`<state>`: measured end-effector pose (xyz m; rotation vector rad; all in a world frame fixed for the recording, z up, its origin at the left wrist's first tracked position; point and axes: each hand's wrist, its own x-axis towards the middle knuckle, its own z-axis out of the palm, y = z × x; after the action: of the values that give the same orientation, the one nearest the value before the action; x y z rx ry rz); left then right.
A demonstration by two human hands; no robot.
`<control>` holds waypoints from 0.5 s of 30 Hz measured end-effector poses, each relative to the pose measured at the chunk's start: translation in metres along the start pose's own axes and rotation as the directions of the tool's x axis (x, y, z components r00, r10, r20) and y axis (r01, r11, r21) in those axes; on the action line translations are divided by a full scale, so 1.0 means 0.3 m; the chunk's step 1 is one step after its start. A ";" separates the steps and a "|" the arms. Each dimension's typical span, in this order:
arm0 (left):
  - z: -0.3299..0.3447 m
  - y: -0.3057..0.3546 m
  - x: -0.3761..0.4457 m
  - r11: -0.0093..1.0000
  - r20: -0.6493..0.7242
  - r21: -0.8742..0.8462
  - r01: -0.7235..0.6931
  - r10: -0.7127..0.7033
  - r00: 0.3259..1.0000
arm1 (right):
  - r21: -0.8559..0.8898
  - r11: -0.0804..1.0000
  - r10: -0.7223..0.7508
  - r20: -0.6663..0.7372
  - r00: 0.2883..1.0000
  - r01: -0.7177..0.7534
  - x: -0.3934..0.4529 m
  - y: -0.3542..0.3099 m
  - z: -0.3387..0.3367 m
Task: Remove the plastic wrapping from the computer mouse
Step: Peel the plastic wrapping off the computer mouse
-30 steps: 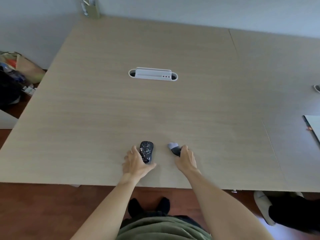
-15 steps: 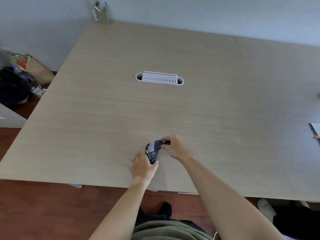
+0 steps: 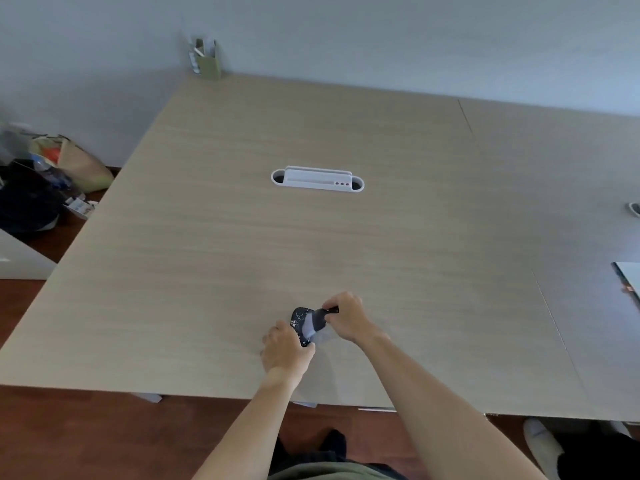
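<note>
While your left hand clamps the speckled mouse against the table, your right hand pinches the plastic wrapping.

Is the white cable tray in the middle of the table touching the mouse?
No, the white cable tray sits far beyond the mouse, with bare table between them.

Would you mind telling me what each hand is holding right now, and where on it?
The left hand grips the speckled black mouse at its near end; the right hand pinches the plastic wrapping at its far right end.
</note>
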<state>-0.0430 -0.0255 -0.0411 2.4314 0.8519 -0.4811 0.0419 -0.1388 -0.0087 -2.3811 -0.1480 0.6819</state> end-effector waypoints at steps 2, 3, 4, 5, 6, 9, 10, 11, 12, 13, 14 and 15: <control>-0.001 0.000 0.002 1.000 0.000 0.000 -0.005 0.005 1.000 | -0.087 0.996 0.028 -0.029 0.999 -0.030 -0.001 0.018 -0.002; -0.002 0.001 0.002 1.000 -0.001 0.001 -0.008 0.008 1.000 | -0.096 0.995 0.030 -0.053 0.998 -0.035 -0.007 0.023 -0.006; -0.002 0.002 0.001 1.000 -0.004 0.006 -0.010 0.010 1.000 | -0.108 0.994 0.022 -0.070 0.997 -0.029 -0.003 0.032 -0.010; -0.003 0.004 0.001 1.000 -0.006 0.014 -0.013 0.013 1.000 | -0.075 0.996 0.039 -0.092 0.995 -0.046 -0.006 0.026 -0.017; -0.003 0.006 0.000 1.000 -0.007 0.021 -0.015 0.015 1.000 | -0.039 0.998 0.053 -0.103 0.993 -0.057 -0.001 0.023 -0.018; -0.006 0.011 -0.001 1.000 0.007 0.020 -0.020 0.020 1.000 | 0.070 0.996 0.068 -0.064 0.996 -0.063 0.007 -0.013 -0.018; -0.008 0.014 0.002 1.000 0.015 0.021 -0.020 0.020 1.000 | 0.080 0.995 0.065 -0.044 0.997 -0.061 0.014 -0.018 -0.011; -0.011 0.016 0.005 0.999 0.025 0.023 -0.022 0.021 0.999 | 0.082 0.994 0.073 -0.020 0.997 -0.071 0.015 -0.024 -0.005; -0.016 0.020 0.008 0.999 0.035 0.026 -0.024 0.023 0.999 | 0.064 0.995 0.075 -0.002 0.997 -0.075 0.021 -0.023 0.005; -0.020 0.023 0.011 0.999 0.043 0.027 -0.026 0.025 0.999 | 0.019 0.996 0.083 0.008 0.997 -0.083 0.017 -0.028 0.006; -0.026 0.026 0.014 0.999 0.052 0.028 -0.027 0.025 0.998 | -0.032 0.996 0.083 -0.007 0.996 -0.084 0.014 -0.029 0.005; -0.031 0.029 0.016 0.999 0.065 0.026 -0.026 0.024 0.998 | -0.072 0.994 0.085 -0.028 0.996 -0.086 0.006 -0.031 -0.002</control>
<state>-0.0322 -0.0238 -0.0327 2.4343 0.7917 -0.5614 0.0444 -0.1313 -0.0034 -2.4773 -0.0614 0.6968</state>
